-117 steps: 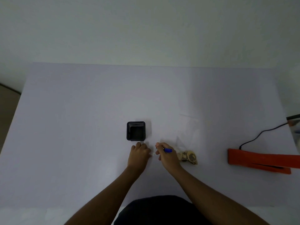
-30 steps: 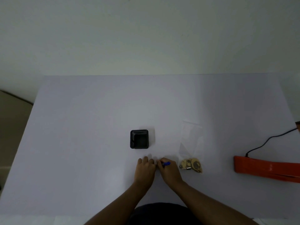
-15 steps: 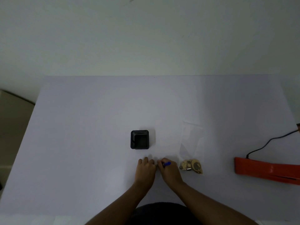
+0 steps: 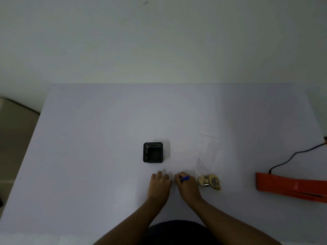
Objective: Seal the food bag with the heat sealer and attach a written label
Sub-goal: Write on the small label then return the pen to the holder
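Note:
A clear food bag lies flat on the white table, with tan and dark food pieces bunched at its near end. My right hand grips a blue pen just left of the bag, tip down on the table. My left hand rests palm down beside it, fingers nearly touching the right hand. Whatever lies under the pen tip is too pale to make out. The orange heat sealer lies at the right edge, apart from both hands.
A black mesh pen holder stands just beyond my hands. A black cord runs from the sealer toward the right edge. A pale wall rises behind the table, and floor shows at the far left.
Both hands stay together at the same spot with the pen down; compared with the oldest frame they sit closer together. The view has shifted slightly. The bag and sealer have not moved.

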`<action>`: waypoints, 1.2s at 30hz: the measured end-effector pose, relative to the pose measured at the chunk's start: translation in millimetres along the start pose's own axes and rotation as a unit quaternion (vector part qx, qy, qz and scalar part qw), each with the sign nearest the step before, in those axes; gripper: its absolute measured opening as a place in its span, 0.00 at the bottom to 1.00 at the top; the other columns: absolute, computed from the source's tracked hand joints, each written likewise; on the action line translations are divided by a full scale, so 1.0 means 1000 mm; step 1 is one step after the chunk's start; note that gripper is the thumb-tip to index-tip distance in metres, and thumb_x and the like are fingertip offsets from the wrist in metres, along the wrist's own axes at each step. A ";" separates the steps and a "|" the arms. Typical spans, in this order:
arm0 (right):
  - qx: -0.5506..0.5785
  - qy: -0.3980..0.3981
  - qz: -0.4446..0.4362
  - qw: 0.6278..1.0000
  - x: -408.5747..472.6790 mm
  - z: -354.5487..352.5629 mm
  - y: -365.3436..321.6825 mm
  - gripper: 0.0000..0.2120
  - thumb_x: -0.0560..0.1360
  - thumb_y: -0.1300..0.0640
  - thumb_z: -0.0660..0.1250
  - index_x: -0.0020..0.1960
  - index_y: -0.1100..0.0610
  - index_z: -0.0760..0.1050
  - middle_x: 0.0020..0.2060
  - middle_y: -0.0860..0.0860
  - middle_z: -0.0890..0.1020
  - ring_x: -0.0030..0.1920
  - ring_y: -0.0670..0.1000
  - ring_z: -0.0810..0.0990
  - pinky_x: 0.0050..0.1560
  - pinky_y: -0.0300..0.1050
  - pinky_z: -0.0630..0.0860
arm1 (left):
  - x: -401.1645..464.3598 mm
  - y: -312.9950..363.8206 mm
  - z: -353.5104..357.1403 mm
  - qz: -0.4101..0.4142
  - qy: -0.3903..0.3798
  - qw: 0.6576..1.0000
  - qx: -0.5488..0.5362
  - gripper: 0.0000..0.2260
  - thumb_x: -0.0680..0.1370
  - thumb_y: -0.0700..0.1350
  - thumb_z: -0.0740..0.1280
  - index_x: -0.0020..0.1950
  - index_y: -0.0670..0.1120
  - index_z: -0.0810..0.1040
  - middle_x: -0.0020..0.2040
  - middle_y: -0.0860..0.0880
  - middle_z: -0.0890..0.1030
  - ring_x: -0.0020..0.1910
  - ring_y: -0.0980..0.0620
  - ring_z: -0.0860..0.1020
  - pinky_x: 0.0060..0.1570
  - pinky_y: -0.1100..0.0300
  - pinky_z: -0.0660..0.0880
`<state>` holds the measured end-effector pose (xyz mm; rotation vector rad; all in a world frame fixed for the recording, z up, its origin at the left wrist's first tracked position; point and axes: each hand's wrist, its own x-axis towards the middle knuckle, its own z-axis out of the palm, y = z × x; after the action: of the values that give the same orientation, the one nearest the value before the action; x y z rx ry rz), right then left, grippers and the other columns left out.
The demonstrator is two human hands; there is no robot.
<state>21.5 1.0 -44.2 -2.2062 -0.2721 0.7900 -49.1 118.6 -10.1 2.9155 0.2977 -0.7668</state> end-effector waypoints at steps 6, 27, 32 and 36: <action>0.029 -0.040 0.010 0.999 -0.006 0.009 -0.007 0.16 0.82 0.56 0.63 0.39 0.64 0.74 0.33 0.60 0.78 0.34 0.59 0.77 0.38 0.57 0.73 | 0.000 0.000 -0.003 -0.004 0.000 1.000 -0.003 0.09 0.79 0.36 0.63 0.57 0.42 0.78 0.53 0.44 0.79 0.55 0.43 0.73 0.55 0.50 0.69; 0.043 -0.030 0.039 0.998 -0.005 0.008 -0.009 0.15 0.82 0.56 0.63 0.40 0.62 0.75 0.34 0.58 0.79 0.35 0.57 0.79 0.39 0.54 0.75 | 0.000 -0.001 -0.002 0.002 -0.005 1.000 0.003 0.10 0.79 0.38 0.63 0.58 0.44 0.78 0.53 0.44 0.79 0.55 0.43 0.74 0.56 0.49 0.69; 0.040 -0.025 0.038 0.998 -0.004 0.008 -0.009 0.15 0.82 0.56 0.63 0.39 0.63 0.75 0.33 0.59 0.79 0.35 0.58 0.79 0.39 0.55 0.75 | 0.000 -0.001 -0.002 0.003 -0.004 1.000 0.001 0.09 0.80 0.39 0.63 0.59 0.44 0.78 0.53 0.45 0.79 0.54 0.44 0.73 0.57 0.50 0.69; 0.042 -0.021 0.040 0.998 -0.004 0.006 -0.007 0.15 0.82 0.56 0.63 0.39 0.62 0.74 0.33 0.58 0.79 0.34 0.57 0.78 0.38 0.53 0.75 | 0.000 -0.001 -0.002 0.005 -0.003 1.000 -0.002 0.10 0.80 0.39 0.63 0.60 0.44 0.78 0.53 0.44 0.79 0.54 0.44 0.73 0.57 0.50 0.69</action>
<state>14.9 8.2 -40.5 -2.1357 -0.1679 0.8759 -48.4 119.6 -8.4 2.9086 0.2840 -0.7721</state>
